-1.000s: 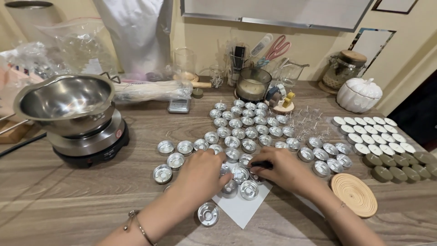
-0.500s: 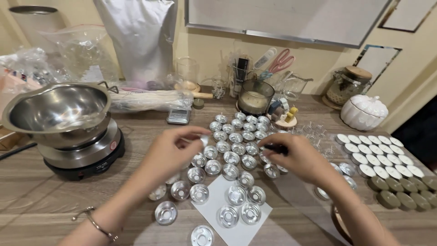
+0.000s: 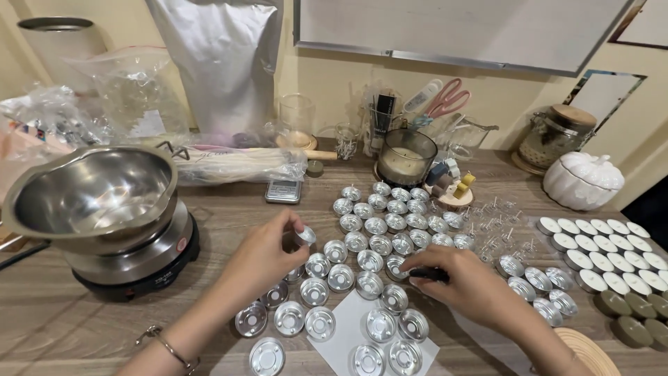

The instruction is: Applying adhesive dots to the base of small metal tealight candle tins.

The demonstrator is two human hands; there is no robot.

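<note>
My left hand [image 3: 261, 261] is raised over the table and pinches one small silver tealight cup [image 3: 304, 235] between thumb and fingers. My right hand [image 3: 465, 287] rests low to the right, its fingers closed on a thin black tool [image 3: 428, 275] whose tip points at a cup in the cluster. Many empty silver tealight cups [image 3: 379, 226] cover the middle of the wooden table [image 3: 216, 209]; several sit on a white paper sheet [image 3: 341, 331] at the near edge.
A steel bowl [image 3: 94, 191] sits on a black hot plate [image 3: 142, 271] at left. White and olive tealights [image 3: 609, 261] fill the right side. A glass candle jar [image 3: 406, 157], scissors [image 3: 445, 97], small scale [image 3: 282, 191], white pumpkin jar [image 3: 583, 181] and round wooden coaster [image 3: 588, 351] stand around.
The view has tilted up and the table slid lower in frame. My left hand lifted from the cups holding one. My right hand moved up to the cluster, then back down with the black tool.
</note>
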